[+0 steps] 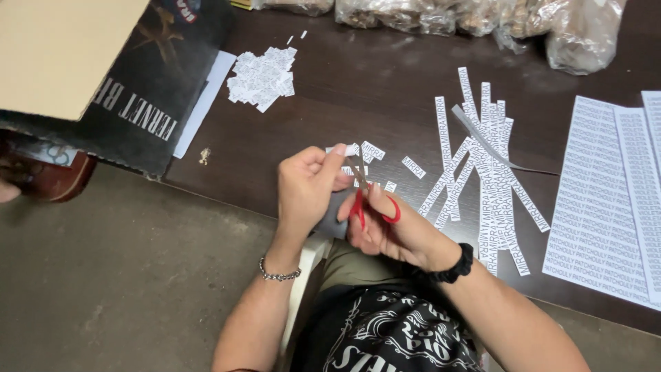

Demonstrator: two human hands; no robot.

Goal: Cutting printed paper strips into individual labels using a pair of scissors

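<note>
Right hand (385, 227) hides most of red-handled scissors (368, 200); left hand (306, 189) pinches paper strip (344, 149).

Dark wooden table (358, 89) — paper strips (485, 158), cut labels (261, 77), printed sheets (606, 207), plastic bags (482, 17)

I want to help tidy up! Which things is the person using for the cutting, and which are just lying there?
In use:
left hand pinching a paper strip
right hand working red-handled scissors
pile of cut strips
small cut labels
printed sheets

Just lying about:
cardboard box
plastic bags
</note>
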